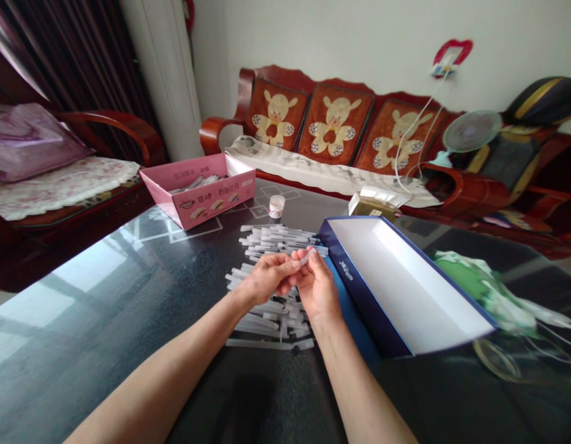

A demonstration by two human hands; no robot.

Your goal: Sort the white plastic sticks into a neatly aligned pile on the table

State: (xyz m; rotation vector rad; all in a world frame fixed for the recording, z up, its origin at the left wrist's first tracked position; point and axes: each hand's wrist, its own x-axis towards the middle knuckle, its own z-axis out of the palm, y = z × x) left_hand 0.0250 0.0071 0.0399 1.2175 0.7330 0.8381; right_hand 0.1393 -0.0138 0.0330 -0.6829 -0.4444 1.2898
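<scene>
In front of me, my left hand (267, 275) and my right hand (319, 285) meet over a pile of slim, whitish, pen-like tubes (260, 324). Between their fingertips is one small white tube (308, 256), pinched from both sides. Its far details are too small and partly covered by the fingers. Several tubes in the pile have dark bits at one end, and they lie mostly crosswise in loose rows. Part of the pile is hidden behind my hands.
A pink box (206, 201) holding more tubes stands at the back left. Near it is a small white cup (277, 206). An open blue box (401, 283) with a white inside lies at right. Beyond it are a tissue box (373, 205) and a green-white plastic bag (484, 287).
</scene>
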